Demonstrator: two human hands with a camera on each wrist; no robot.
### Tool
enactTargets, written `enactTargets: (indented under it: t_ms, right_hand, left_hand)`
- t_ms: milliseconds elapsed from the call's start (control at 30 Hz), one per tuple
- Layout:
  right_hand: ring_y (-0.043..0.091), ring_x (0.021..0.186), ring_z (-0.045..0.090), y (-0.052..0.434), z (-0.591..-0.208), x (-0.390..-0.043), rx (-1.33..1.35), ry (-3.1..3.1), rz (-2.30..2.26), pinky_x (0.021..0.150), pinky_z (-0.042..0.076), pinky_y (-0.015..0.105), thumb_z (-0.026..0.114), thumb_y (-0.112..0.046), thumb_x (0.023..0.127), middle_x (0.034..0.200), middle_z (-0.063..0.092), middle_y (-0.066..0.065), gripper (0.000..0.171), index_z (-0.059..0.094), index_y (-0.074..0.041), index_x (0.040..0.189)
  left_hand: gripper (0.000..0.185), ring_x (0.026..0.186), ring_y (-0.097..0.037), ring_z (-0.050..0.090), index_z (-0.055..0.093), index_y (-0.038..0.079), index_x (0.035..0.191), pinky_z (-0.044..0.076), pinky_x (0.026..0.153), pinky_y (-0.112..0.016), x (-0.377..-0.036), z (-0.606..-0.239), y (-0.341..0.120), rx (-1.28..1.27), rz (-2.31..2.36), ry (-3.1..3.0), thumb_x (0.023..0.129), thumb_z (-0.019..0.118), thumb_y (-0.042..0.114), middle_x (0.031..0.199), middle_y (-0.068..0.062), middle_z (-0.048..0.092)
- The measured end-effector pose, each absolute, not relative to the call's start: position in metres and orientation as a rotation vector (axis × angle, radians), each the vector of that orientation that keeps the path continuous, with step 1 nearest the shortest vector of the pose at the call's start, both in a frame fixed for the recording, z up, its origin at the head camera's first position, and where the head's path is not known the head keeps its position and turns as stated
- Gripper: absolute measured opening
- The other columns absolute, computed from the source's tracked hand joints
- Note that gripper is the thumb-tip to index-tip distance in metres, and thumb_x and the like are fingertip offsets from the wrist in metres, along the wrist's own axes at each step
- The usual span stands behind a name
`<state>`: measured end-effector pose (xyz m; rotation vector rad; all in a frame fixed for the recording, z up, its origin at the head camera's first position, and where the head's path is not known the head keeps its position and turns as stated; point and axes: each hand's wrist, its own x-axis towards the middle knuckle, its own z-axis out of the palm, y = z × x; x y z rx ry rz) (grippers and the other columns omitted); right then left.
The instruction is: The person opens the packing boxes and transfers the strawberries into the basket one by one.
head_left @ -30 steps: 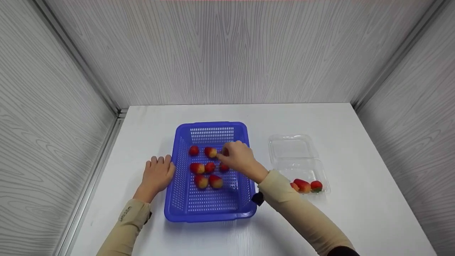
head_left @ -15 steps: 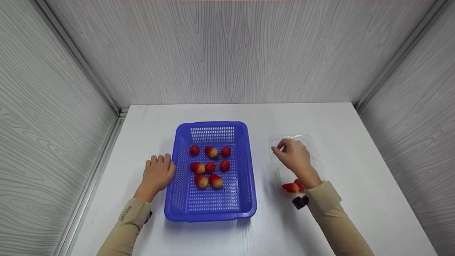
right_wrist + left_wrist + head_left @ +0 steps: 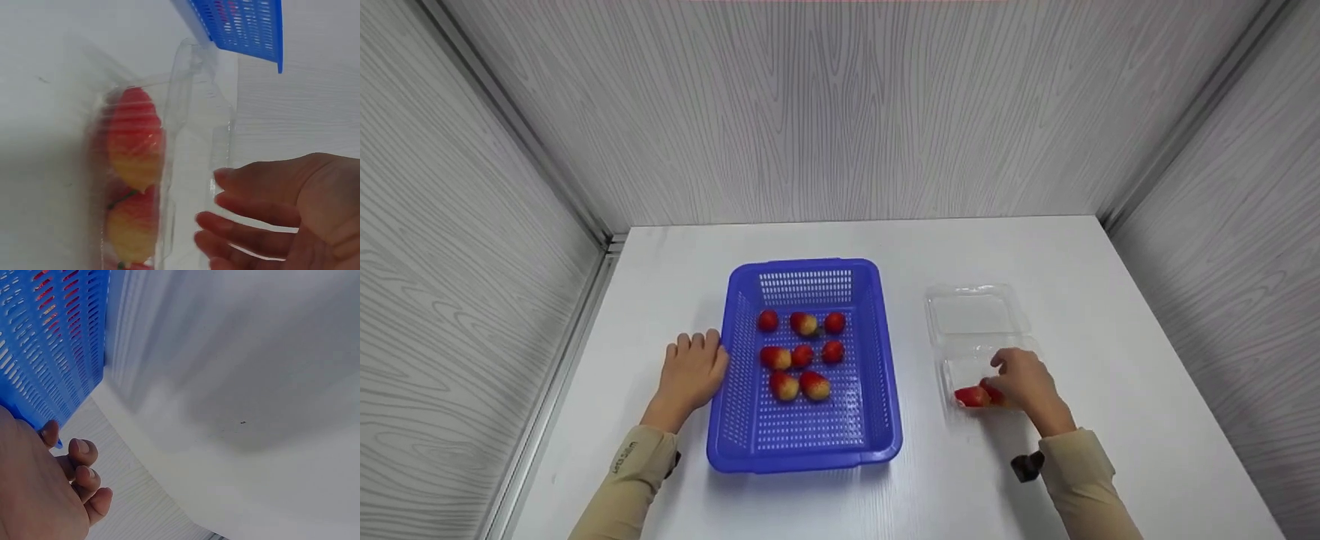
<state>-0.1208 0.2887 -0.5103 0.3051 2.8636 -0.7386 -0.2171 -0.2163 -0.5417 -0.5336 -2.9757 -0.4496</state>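
Bench: white, grey panelled walls behind.
Left hand: relaxed flat, against blue basket.
Right hand: fingers loosely spread, empty, over strawberries in clear box.

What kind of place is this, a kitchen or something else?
Probably a staged recording booth, not a kitchen: plain wood-grain panel walls enclose a bare white table holding only a blue basket and a clear clamshell box.

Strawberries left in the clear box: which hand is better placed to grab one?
Probably the right hand: it hovers over the clear clamshell box right by the strawberries. The left hand rests against the blue basket, across from them.
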Motion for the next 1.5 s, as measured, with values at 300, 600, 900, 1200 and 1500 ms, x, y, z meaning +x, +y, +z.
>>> enactTargets:
  t_ms: [300, 600, 900, 1200, 1500]
  right_hand:
    - [0.029, 0.077, 0.058, 0.293, -0.527, -0.113, 0.399, 2.782, -0.742, 0.072, 0.05, 0.046, 0.074, -0.007, 0.079, 0.091, 0.067, 0.017, 0.028, 0.069, 0.004, 0.104]
    - [0.029, 0.076, 0.059, 0.288, -0.536, -0.117, 0.367, 2.887, -0.766, 0.07, 0.05, 0.047, 0.071, -0.003, 0.072, 0.092, 0.068, 0.018, 0.033, 0.07, 0.006, 0.104]
    - [0.032, 0.081, 0.059, 0.283, -0.543, -0.112, 0.411, 2.866, -0.779, 0.076, 0.051, 0.049, 0.073, -0.005, 0.075, 0.099, 0.066, 0.023, 0.04, 0.065, 0.009, 0.112]
    - [0.037, 0.089, 0.059, 0.28, -0.535, -0.112, 0.496, 2.954, -0.842, 0.082, 0.052, 0.051, 0.075, -0.022, 0.085, 0.102, 0.063, 0.025, 0.044, 0.062, 0.01, 0.112]
    - [0.039, 0.092, 0.06, 0.269, -0.516, -0.115, 0.467, 3.023, -0.912, 0.084, 0.051, 0.053, 0.07, -0.011, 0.083, 0.105, 0.064, 0.027, 0.041, 0.061, 0.011, 0.117]
  left_hand:
    - [0.022, 0.08, -0.035, 0.037, 0.044, 0.001, 0.101, 0.029, 0.072, -0.047, -0.218, -0.539, -0.215, -0.548, -0.439, -2.982, 0.102, 0.038, 0.022, 0.085, -0.015, 0.042]
    - [0.021, 0.078, -0.035, 0.037, 0.044, 0.001, 0.098, 0.029, 0.07, -0.047, -0.219, -0.539, -0.214, -0.537, -0.439, -2.974, 0.102, 0.038, 0.021, 0.082, -0.014, 0.041]
    - [0.022, 0.081, -0.036, 0.038, 0.045, 0.001, 0.102, 0.03, 0.073, -0.048, -0.217, -0.543, -0.213, -0.528, -0.44, -3.001, 0.102, 0.038, 0.022, 0.085, -0.016, 0.043]
    - [0.027, 0.083, -0.036, 0.038, 0.046, -0.001, 0.109, 0.03, 0.074, -0.048, -0.217, -0.542, -0.215, -0.528, -0.445, -3.014, 0.102, 0.037, 0.023, 0.089, -0.017, 0.044]
    - [0.024, 0.079, -0.036, 0.039, 0.047, -0.001, 0.104, 0.03, 0.071, -0.048, -0.216, -0.542, -0.217, -0.537, -0.46, -2.962, 0.102, 0.038, 0.021, 0.085, -0.017, 0.045]
